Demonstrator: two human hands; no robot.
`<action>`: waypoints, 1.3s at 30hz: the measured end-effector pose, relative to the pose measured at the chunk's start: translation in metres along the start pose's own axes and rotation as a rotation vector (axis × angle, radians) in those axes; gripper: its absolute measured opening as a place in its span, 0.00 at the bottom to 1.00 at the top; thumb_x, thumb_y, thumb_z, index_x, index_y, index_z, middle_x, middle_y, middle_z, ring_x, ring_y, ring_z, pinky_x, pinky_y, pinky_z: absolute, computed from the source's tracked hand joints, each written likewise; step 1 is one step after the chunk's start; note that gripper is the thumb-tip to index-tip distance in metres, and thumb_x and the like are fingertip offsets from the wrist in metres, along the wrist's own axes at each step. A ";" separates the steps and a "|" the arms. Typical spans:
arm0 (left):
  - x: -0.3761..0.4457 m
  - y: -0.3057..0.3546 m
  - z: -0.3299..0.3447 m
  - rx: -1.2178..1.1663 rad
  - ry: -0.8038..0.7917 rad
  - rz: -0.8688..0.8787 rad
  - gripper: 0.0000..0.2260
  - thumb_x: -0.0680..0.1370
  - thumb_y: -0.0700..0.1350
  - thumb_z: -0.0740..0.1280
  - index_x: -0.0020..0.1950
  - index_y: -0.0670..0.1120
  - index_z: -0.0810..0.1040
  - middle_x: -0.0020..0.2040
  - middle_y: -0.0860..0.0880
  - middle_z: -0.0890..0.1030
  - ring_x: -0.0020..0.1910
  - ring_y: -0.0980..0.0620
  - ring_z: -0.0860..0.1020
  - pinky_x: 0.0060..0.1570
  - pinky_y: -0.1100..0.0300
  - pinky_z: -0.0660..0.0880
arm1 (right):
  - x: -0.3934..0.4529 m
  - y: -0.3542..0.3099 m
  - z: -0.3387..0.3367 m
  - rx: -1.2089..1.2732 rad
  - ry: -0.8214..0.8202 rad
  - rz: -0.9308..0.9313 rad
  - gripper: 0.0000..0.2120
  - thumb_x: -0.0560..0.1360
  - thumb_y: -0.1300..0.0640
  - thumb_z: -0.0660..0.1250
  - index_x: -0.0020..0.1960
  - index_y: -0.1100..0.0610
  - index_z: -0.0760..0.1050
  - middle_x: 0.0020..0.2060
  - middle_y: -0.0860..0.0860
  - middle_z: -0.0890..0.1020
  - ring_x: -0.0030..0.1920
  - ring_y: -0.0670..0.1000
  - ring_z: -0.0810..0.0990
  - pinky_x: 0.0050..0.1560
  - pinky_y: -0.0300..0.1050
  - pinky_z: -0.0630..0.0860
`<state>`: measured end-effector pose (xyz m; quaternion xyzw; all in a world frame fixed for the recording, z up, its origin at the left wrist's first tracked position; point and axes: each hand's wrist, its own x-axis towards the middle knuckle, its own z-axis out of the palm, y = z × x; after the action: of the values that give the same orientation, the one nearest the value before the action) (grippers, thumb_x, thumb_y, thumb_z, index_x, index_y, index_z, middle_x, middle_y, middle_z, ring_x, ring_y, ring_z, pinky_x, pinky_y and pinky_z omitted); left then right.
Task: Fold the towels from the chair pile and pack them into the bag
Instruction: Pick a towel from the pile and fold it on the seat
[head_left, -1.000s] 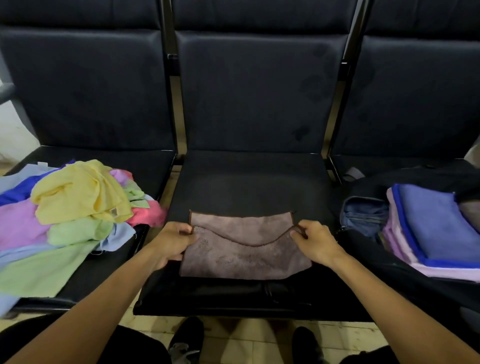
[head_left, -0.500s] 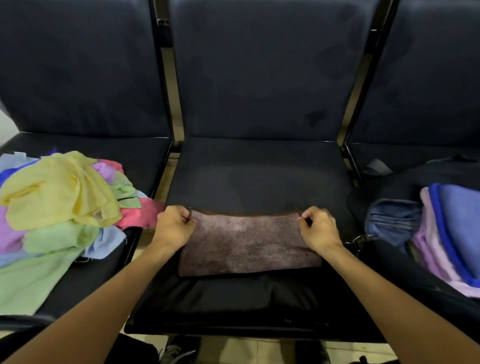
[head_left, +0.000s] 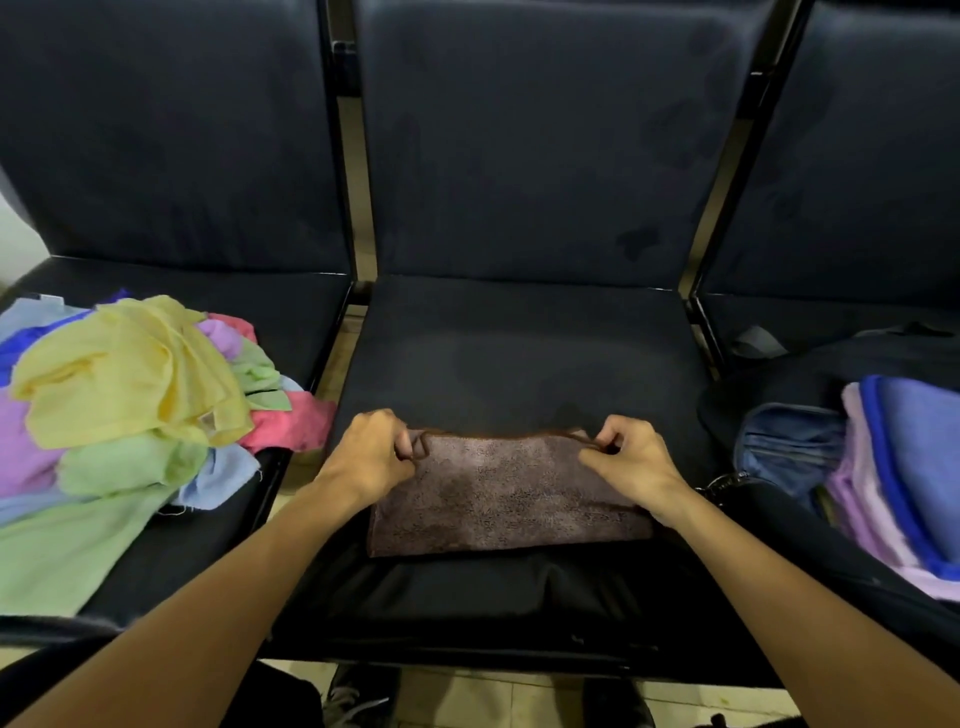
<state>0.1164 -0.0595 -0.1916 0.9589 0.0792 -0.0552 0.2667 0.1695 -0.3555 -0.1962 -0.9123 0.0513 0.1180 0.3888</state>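
1. Both hands are working at the far edge of a brown towel (head_left: 506, 493): the left hand (head_left: 371, 457) is pinching the towel's far left corner between thumb and curled fingers, and the right hand (head_left: 631, 460) is pinching the far right corner the same way.
2. Each pinched corner is lifting slightly off the cloth, while the rest of the towel is lying flat, folded into a wide rectangle.
3. That brown towel is sitting on the near half of the middle chair seat (head_left: 519, 353), at about 6 o'clock from the seat's centre.
4. At 9 o'clock from the hands, the pile of loose towels (head_left: 130, 415) is heaping up on the left chair seat (head_left: 291, 306); a yellow towel (head_left: 124, 374) is lying on top, with green, pink, purple, pale blue and deep blue cloth showing under and around it.
5. A pink towel (head_left: 291, 421) from that pile is hanging over the seat's edge, near the left hand but apart from it.
6. At 3 o'clock, the dark bag (head_left: 779, 395) is lying open on the right chair, with folded towels (head_left: 904, 467) in blue and lilac stacked inside it.
7. Down at 6 o'clock, the person's dark shoes (head_left: 358, 696) are showing on the pale tiled floor (head_left: 493, 696).
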 end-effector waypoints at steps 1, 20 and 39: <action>0.000 0.000 -0.001 -0.052 0.004 -0.029 0.05 0.68 0.37 0.77 0.37 0.45 0.84 0.42 0.51 0.79 0.43 0.53 0.78 0.45 0.62 0.73 | -0.002 0.001 -0.002 0.037 0.002 -0.003 0.10 0.70 0.60 0.74 0.34 0.56 0.74 0.34 0.51 0.81 0.37 0.47 0.78 0.37 0.40 0.73; -0.070 0.014 -0.029 -0.473 0.316 -0.074 0.06 0.72 0.35 0.74 0.39 0.32 0.80 0.36 0.39 0.81 0.36 0.48 0.77 0.40 0.61 0.74 | -0.090 -0.003 -0.072 0.244 0.133 -0.207 0.11 0.70 0.63 0.78 0.38 0.63 0.76 0.37 0.58 0.83 0.38 0.48 0.81 0.38 0.32 0.74; -0.122 0.034 -0.016 -0.922 -0.051 -0.066 0.04 0.77 0.31 0.66 0.49 0.34 0.80 0.43 0.41 0.85 0.46 0.45 0.83 0.46 0.59 0.81 | -0.173 -0.049 -0.107 0.530 0.010 -0.433 0.19 0.76 0.71 0.65 0.37 0.52 0.84 0.38 0.48 0.86 0.45 0.44 0.83 0.50 0.37 0.78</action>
<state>0.0035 -0.0947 -0.1428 0.7355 0.1196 -0.0462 0.6653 0.0303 -0.3987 -0.0466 -0.7699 -0.1131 0.0109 0.6280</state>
